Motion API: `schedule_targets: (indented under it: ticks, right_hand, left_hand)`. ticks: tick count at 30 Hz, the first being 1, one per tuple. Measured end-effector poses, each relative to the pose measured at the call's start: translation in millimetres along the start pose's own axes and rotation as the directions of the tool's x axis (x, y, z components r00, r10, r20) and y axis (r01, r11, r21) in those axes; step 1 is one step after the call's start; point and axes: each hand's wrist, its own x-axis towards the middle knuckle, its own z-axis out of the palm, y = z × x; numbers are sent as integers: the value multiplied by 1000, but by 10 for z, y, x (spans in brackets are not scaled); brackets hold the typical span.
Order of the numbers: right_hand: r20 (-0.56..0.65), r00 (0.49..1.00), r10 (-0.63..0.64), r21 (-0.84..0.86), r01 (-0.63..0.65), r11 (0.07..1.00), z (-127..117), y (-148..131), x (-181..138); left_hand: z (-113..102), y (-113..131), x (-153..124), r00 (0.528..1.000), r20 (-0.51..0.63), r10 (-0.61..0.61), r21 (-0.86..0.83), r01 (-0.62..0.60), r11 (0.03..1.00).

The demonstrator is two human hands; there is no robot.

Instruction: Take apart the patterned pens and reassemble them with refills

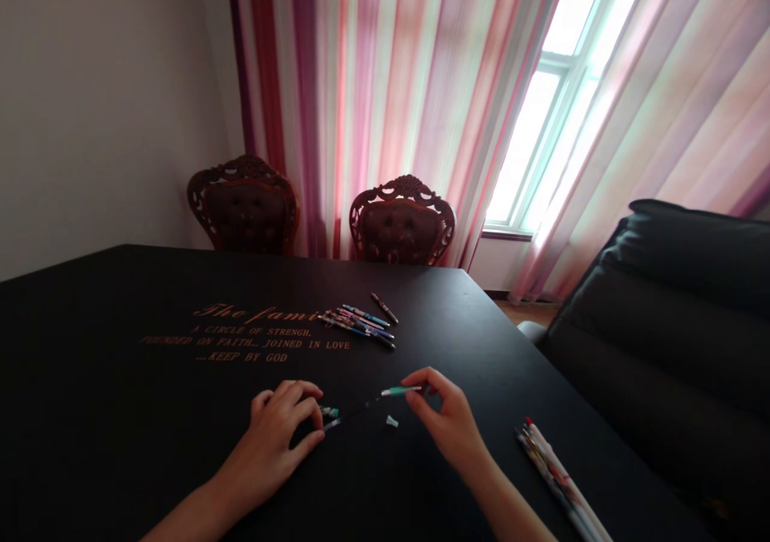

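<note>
My left hand (280, 426) is closed, with its thumb and index finger pinched at the clear end of a thin, dark pen refill (354, 412). The refill slants up to the right, toward a green pen barrel piece (397, 391). That piece is pinched between the thumb and fingers of my right hand (442, 406). Whether the refill's tip is inside the barrel I cannot tell. Partly hidden behind my left fingers is another green pen part (329, 411). A small whitish cone-shaped piece (391, 421) lies on the table between my hands.
Several pens (361, 323) lie in a loose pile beyond my hands, with a single pen (384, 308) just past them. At the right, longer pens or brushes (557, 478) rest on the black table (120, 422). Carved chairs (403, 225) and a dark armchair (655, 341) surround it.
</note>
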Motion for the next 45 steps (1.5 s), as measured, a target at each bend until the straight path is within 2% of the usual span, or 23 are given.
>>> schedule_targets:
  ticks: [3, 8, 13, 18, 28, 31, 36, 45]
  right_hand:
    - [-19, 999, 38, 86, -36, 996, -52, 73, 37]
    - [79, 996, 45, 162, -57, 985, 28, 17, -9]
    - [187, 982, 27, 196, -64, 979, 170, -160, -143]
    - [273, 962, 20, 197, -77, 977, 255, -204, -253]
    - [279, 959, 45, 138, -86, 987, 259, -290, -273]
    - [271, 961, 50, 133, -89, 987, 276, -275, -283]
    - [285, 956, 71, 150, -118, 982, 304, -252, -309]
    - [310, 944, 112, 66, -139, 988, 399, -262, -332]
  left_hand:
    - [11, -25, 0, 1000, 0, -1, 7, 1, 1000]
    - [13, 4, -25, 998, -57, 25, -12, -26, 1000]
    - [-28, 184, -88, 994, -50, 94, -145, -100, 984]
    - [5, 269, -128, 987, -5, 161, -286, -156, 945]
    - [129, 234, -140, 985, 9, 175, -410, -156, 899]
    - [165, 230, -170, 990, 23, 140, -464, -113, 878]
    - [252, 161, -209, 999, 41, 21, -643, 10, 766]
    - [278, 135, -186, 1000, 30, 5, -678, 17, 735]
